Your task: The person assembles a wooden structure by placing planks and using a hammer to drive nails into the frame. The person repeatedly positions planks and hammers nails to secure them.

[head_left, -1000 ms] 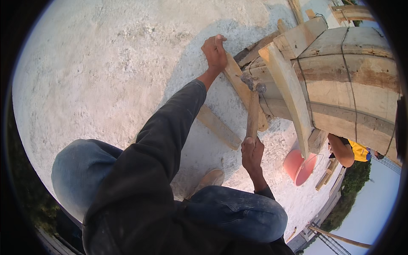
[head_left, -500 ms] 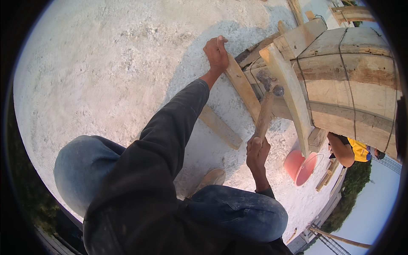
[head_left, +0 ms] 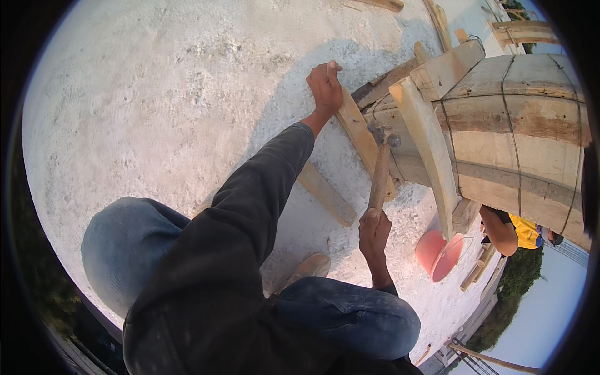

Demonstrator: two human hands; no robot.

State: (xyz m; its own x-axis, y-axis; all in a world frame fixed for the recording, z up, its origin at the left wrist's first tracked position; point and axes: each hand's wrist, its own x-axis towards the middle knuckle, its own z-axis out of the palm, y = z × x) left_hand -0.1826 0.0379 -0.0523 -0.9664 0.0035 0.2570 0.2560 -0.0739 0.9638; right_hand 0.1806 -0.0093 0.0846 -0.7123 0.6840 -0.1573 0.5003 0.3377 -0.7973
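My right hand [head_left: 374,232] is wrapped round the wooden handle of a hammer [head_left: 379,174]. The hammer's metal head is at the side of a wooden board [head_left: 360,135]; I cannot tell whether they touch. My left arm reaches forward, and my left hand [head_left: 325,87] is closed round the far end of that same board. Right of the hammer, a curved-looking timber strip [head_left: 427,147] leans across the front of a wire-bound plank formwork [head_left: 512,125].
A second short board [head_left: 326,194] lies on the rough pale concrete floor [head_left: 144,106]. To the right is a pink bucket [head_left: 431,253], tipped toward its side. Beyond the formwork, another person's arm [head_left: 498,230] and yellow clothing show. Loose timber [head_left: 439,24] lies at the far side.
The hammer in my right hand has moved left and slightly nearer, its head now beside the board. My left hand keeps its hold; the whole view has shifted slightly.
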